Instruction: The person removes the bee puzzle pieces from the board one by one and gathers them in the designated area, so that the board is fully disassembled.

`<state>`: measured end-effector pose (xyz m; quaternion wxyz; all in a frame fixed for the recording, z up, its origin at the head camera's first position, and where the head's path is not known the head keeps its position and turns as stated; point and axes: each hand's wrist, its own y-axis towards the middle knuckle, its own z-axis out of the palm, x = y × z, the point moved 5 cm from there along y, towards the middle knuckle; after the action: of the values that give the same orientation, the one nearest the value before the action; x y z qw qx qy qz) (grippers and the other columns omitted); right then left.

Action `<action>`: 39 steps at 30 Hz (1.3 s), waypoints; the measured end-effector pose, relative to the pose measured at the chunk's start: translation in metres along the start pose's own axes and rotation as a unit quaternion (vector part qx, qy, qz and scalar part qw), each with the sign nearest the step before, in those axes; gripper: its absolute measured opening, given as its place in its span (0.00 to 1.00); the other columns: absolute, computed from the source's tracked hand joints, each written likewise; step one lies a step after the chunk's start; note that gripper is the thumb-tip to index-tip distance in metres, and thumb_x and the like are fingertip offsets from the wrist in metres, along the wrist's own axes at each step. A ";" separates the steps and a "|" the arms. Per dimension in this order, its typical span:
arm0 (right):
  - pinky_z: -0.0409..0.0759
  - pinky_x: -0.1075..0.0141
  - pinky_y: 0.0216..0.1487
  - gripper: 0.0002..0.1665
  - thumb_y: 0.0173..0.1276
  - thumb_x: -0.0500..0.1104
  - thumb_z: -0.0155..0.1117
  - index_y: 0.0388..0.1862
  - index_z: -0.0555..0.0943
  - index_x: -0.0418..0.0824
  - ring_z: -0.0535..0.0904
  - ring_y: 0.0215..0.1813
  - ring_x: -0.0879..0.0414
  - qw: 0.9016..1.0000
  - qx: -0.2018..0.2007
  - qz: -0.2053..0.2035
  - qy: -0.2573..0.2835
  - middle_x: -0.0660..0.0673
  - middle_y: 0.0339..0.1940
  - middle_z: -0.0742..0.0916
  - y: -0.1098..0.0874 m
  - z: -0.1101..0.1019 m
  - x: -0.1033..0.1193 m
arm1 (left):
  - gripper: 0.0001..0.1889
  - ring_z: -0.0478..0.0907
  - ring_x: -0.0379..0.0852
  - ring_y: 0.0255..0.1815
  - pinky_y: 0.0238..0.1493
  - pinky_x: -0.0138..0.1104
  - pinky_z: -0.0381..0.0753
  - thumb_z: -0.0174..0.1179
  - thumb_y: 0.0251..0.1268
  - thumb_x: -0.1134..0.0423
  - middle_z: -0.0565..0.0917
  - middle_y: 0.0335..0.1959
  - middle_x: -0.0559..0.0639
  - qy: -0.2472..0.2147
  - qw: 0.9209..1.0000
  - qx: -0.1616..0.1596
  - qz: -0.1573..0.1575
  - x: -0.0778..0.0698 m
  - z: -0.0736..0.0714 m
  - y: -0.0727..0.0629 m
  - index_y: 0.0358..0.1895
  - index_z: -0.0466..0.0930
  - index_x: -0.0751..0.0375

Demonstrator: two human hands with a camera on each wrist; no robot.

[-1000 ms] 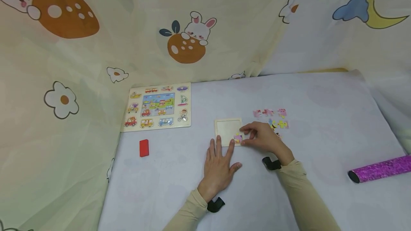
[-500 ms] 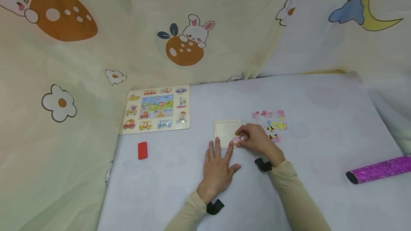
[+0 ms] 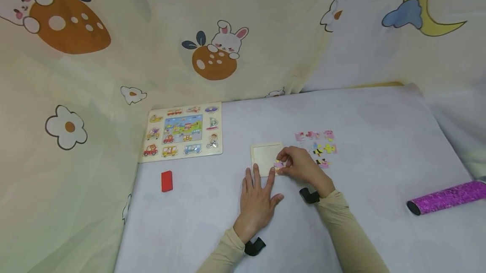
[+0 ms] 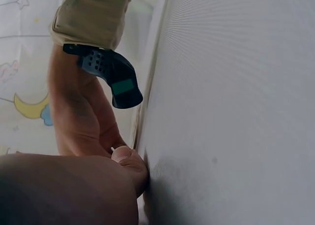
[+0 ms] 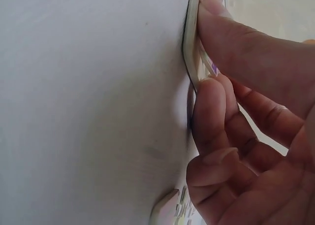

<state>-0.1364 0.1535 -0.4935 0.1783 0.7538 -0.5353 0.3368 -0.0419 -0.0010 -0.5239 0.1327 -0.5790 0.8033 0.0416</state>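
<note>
A small pale puzzle tray (image 3: 263, 155) lies on the table in the head view. Its lower right corner bears a pink-and-purple jigsaw piece (image 3: 279, 164), which my right hand (image 3: 301, 167) pinches between thumb and fingers. Part of the piece is covered by those fingers. My left hand (image 3: 256, 205) lies flat, its straight fingertips touching the tray's near edge. In the right wrist view the piece (image 5: 212, 65) looks tilted a little above the tray's rim (image 5: 191, 48). The left wrist view shows mostly the thumb (image 4: 130, 168) against the table.
Several loose jigsaw pieces (image 3: 325, 149) lie in rows right of the tray. At the back left is a vehicle puzzle board (image 3: 184, 129), with a red block (image 3: 166, 181) in front of it. A glittery purple tube (image 3: 448, 197) lies at the right.
My right hand has shifted slightly left, from the tray's right edge onto the piece in its corner, uncovering more loose pieces. The left hand stays put. The whole head view has shifted slightly.
</note>
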 end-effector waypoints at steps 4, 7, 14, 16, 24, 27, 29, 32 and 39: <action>0.77 0.66 0.39 0.19 0.57 0.35 0.85 0.45 0.84 0.37 0.80 0.36 0.56 1.000 -0.005 -0.007 0.003 0.45 0.37 0.87 0.000 0.002 0.003 | 0.43 0.48 0.78 0.84 0.79 0.62 0.59 0.56 0.76 0.35 0.51 0.84 0.76 0.000 1.000 -0.001 -0.003 0.001 0.000 -0.001 0.87 0.56 0.47; 0.78 0.65 0.40 0.20 0.57 0.35 0.85 0.45 0.84 0.38 0.81 0.37 0.55 1.000 -0.008 -0.008 0.003 0.46 0.37 0.88 0.000 0.002 0.004 | 0.44 0.48 0.78 0.84 0.79 0.62 0.59 0.56 0.75 0.35 0.51 0.84 0.76 -0.004 1.000 0.000 -0.001 0.002 0.000 -0.001 0.87 0.55 0.48; 0.80 0.63 0.42 0.20 0.58 0.35 0.84 0.47 0.85 0.39 0.83 0.39 0.55 1.000 -0.005 -0.016 0.004 0.47 0.39 0.89 -0.001 0.003 0.006 | 0.44 0.49 0.79 0.83 0.79 0.63 0.60 0.57 0.75 0.35 0.52 0.83 0.78 0.006 1.000 0.001 0.004 0.002 -0.001 -0.002 0.86 0.56 0.50; 0.81 0.62 0.44 0.21 0.58 0.35 0.84 0.48 0.85 0.38 0.83 0.40 0.55 1.000 -0.003 -0.019 0.003 0.46 0.41 0.90 -0.001 0.003 0.005 | 0.44 0.49 0.79 0.84 0.79 0.62 0.60 0.56 0.75 0.35 0.52 0.83 0.78 0.012 1.000 0.002 0.003 0.002 -0.001 -0.002 0.87 0.56 0.50; 0.83 0.59 0.47 0.24 0.57 0.37 0.85 0.51 0.86 0.38 0.84 0.42 0.56 1.000 0.006 -0.028 -0.009 0.47 0.43 0.91 -0.002 0.001 -0.001 | 0.44 0.48 0.78 0.84 0.79 0.62 0.61 0.55 0.75 0.34 0.52 0.84 0.76 0.014 1.000 0.001 0.004 0.001 0.000 0.000 0.87 0.55 0.49; 0.83 0.58 0.47 0.23 0.58 0.38 0.85 0.51 0.86 0.37 0.84 0.42 0.55 0.999 0.008 -0.030 -0.010 0.46 0.42 0.91 -0.003 -0.001 -0.001 | 0.44 0.48 0.78 0.84 0.79 0.62 0.60 0.55 0.76 0.33 0.51 0.84 0.76 0.015 1.000 0.006 0.005 -0.001 0.000 0.001 0.87 0.54 0.48; 0.83 0.57 0.48 0.23 0.58 0.38 0.85 0.51 0.86 0.37 0.84 0.42 0.54 1.000 0.008 -0.026 -0.009 0.46 0.42 0.91 -0.004 -0.003 -0.003 | 0.44 0.47 0.78 0.84 0.79 0.62 0.60 0.54 0.76 0.33 0.51 0.84 0.76 0.015 1.000 0.007 0.004 -0.001 0.000 0.001 0.87 0.54 0.48; 0.83 0.56 0.49 0.22 0.59 0.38 0.85 0.51 0.87 0.38 0.84 0.42 0.55 1.000 0.004 -0.029 -0.009 0.47 0.41 0.91 -0.008 -0.009 -0.006 | 0.44 0.47 0.78 0.84 0.79 0.62 0.60 0.55 0.75 0.34 0.51 0.84 0.76 0.014 1.000 0.006 0.005 -0.002 0.000 0.000 0.87 0.54 0.49; 0.80 0.62 0.43 0.23 0.59 0.38 0.84 0.53 0.88 0.39 0.84 0.42 0.53 0.998 -0.041 -0.035 0.017 0.46 0.42 0.91 -0.023 -0.039 -0.032 | 0.45 0.47 0.79 0.84 0.79 0.62 0.60 0.55 0.75 0.34 0.51 0.83 0.77 0.013 1.000 0.002 0.009 -0.002 0.000 0.000 0.87 0.55 0.51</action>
<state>-0.1341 0.2081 -0.4861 0.2295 0.7582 -0.5191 0.3209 -0.0409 0.0006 -0.5235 0.1231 -0.5722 0.8101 0.0335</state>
